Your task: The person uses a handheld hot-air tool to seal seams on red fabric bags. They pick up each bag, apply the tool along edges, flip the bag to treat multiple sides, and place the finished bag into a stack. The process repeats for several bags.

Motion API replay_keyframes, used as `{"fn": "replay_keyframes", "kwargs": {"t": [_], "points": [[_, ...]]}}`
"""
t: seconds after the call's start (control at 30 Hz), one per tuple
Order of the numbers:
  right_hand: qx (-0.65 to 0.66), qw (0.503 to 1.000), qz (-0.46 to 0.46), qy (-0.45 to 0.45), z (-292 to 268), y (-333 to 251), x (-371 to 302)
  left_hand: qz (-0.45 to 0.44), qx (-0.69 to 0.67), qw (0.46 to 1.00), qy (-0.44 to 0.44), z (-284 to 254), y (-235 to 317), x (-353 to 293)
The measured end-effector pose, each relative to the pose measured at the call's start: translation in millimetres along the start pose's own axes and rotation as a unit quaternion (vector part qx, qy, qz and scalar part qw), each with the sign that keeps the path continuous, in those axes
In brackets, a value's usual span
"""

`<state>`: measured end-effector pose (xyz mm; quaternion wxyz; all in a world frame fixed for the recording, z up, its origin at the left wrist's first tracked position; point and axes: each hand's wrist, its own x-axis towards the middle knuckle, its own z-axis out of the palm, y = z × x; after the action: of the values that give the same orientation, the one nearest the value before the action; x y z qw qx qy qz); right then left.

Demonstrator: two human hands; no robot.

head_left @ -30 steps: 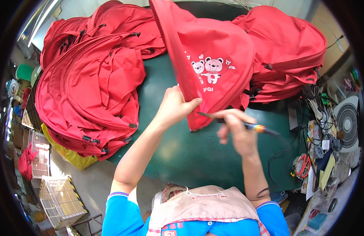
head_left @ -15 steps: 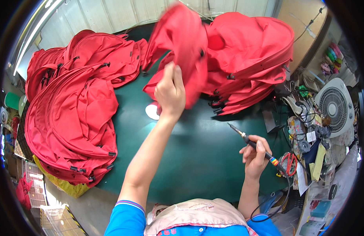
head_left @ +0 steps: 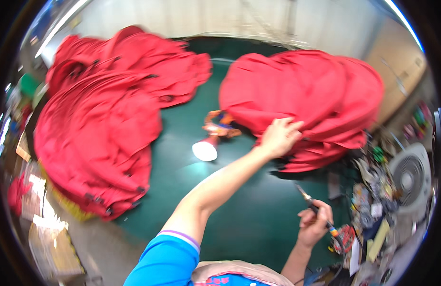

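My left hand (head_left: pixel 280 137) reaches across to the near edge of the right-hand pile of red fabric canopies (head_left: pixel 306 90). Its fingers are stretched out over the cloth, slightly blurred; nothing is gripped in them. Lower right, my right hand (head_left: pixel 314 223) is closed around the dark handle of a soldering iron (head_left: pixel 320 209), its metal tip pointing up and left toward that pile. Between the piles lies a lit headlamp (head_left: pixel 204 150) with an orange strap.
More red canopies (head_left: pixel 96 138) with black clips are heaped at the left of the green table (head_left: pixel 182 200). A grey fan (head_left: pixel 410 167), red-handled scissors (head_left: pixel 344 237) and clutter line the right side. A pale wall stands behind.
The red canopy my left hand was swinging up is now released on the right pile. The left hand has moved right and opened, the headlamp is uncovered, and the view has shifted.
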<state>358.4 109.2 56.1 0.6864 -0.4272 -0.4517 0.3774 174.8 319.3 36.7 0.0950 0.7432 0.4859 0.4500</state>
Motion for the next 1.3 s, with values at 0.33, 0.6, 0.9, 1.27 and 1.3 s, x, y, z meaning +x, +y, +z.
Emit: {"fn": "replay_keyframes", "kwargs": {"t": [0.33,0.6,0.9,1.27,1.3], "points": [[0.036,0.991,0.019,-0.129,72.6,18.3,-12.2,-0.305,0.274,0.674,0.615,-306.4,-77.5,-343.5],[0.101,0.972,-0.010,-0.213,151.0,0.2,-56.1,-0.331,0.134,0.730,0.582,-336.6,-75.0,-298.9],[0.035,0.936,-0.204,-0.285,260.1,21.1,-86.0,-0.196,0.062,0.878,0.432,-152.9,37.0,-268.2],[0.036,0.885,-0.321,-0.335,225.9,-7.5,-72.4,-0.346,-0.579,0.697,0.243,-155.1,63.6,-313.4],[0.009,0.875,-0.390,-0.286,217.3,-16.2,-63.7,-0.352,-0.558,0.714,0.233,-167.0,61.9,-306.6]]}}
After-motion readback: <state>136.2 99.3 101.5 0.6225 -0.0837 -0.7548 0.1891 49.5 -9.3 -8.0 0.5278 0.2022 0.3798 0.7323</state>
